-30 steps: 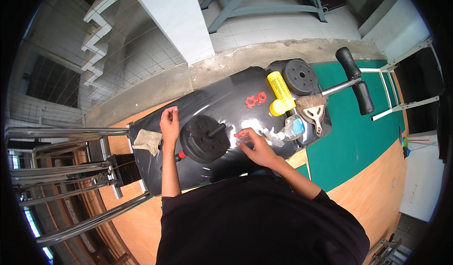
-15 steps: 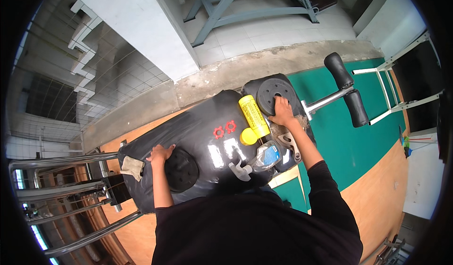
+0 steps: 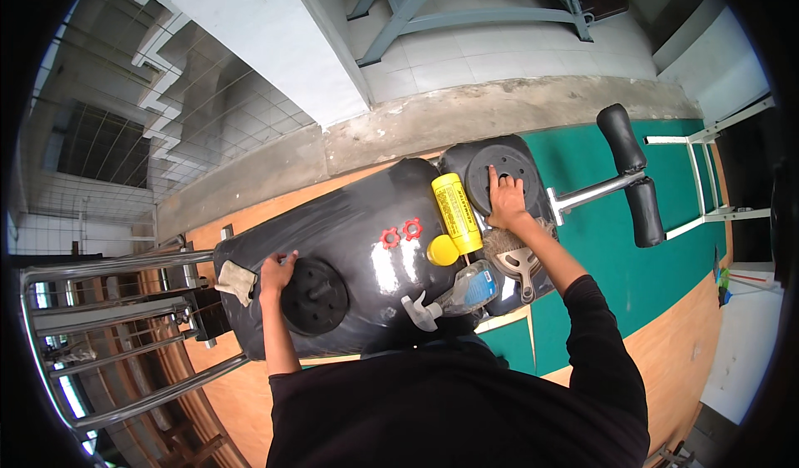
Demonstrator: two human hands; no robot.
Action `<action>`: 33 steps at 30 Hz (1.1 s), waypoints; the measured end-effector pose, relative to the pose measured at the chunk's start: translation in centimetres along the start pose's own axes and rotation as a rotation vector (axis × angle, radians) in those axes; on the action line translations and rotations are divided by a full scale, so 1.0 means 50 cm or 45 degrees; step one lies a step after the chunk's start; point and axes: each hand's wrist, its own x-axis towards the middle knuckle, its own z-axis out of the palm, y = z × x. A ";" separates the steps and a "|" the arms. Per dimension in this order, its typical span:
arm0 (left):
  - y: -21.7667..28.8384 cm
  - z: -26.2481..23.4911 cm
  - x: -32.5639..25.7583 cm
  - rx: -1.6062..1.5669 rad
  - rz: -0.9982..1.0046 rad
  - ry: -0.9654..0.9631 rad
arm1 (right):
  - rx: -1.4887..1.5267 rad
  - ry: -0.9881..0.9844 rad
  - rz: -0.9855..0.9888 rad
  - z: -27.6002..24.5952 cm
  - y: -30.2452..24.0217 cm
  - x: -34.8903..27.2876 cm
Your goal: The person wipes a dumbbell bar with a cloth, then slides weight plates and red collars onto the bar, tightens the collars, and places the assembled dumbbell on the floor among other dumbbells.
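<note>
Two round black weight plates lie flat on the black padded bench (image 3: pixel 366 210). My right hand (image 3: pixel 506 203) rests on the far right weight plate (image 3: pixel 478 176), with fingers spread over its centre hole. At the left, my left hand (image 3: pixel 275 275) is beside the rim of the other weight plate (image 3: pixel 326 283), thumb and fingers apart and holding nothing. Between the plates lie two red star-shaped collars (image 3: pixel 390 237), a yellow canister (image 3: pixel 452 206) and a round yellow cap (image 3: pixel 443 251). A clear spray bottle (image 3: pixel 476 287) lies nearer me, and a brush (image 3: pixel 518 263) sits under my right forearm.
A folded beige cloth (image 3: pixel 236 282) lies at the bench's left end, near chrome rails (image 3: pixel 125 261). A padded roller bar (image 3: pixel 614 139) extends to the right over green matting (image 3: pixel 574 301). A low concrete ledge (image 3: pixel 399 118) and a white pillar (image 3: pixel 275 43) stand beyond.
The whole view has shifted slightly. My right hand's fingers have spread and stretched further over the plate. My left hand stays beside its plate, slightly nearer the rim's far left.
</note>
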 end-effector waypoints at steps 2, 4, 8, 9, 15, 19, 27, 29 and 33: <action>-0.010 -0.003 0.005 -0.048 0.023 0.023 | -0.003 -0.045 -0.011 -0.012 0.009 0.009; -0.023 -0.004 0.011 -0.069 0.014 0.027 | 0.022 -0.083 -0.046 -0.024 0.014 0.010; -0.043 -0.003 0.019 -0.131 0.015 0.015 | 0.175 -0.046 -0.066 -0.063 0.032 0.001; -0.046 -0.004 0.020 -0.122 0.016 0.019 | 0.221 -0.071 -0.053 -0.077 0.037 -0.003; -0.060 -0.007 0.034 -0.192 -0.007 0.027 | 1.054 -0.101 0.185 -0.161 0.087 -0.024; -0.063 -0.006 0.039 -0.247 0.030 0.046 | 1.788 -0.040 0.192 -0.191 0.088 -0.063; 0.113 -0.046 -0.074 -0.829 0.662 -0.057 | 2.153 -0.035 0.058 -0.308 -0.077 -0.193; 0.160 -0.054 -0.147 -0.855 0.986 -0.209 | 2.239 -0.073 0.029 -0.347 -0.151 -0.234; 0.172 -0.076 -0.286 -0.872 1.506 -0.289 | 2.574 -0.335 -0.018 -0.417 -0.305 -0.312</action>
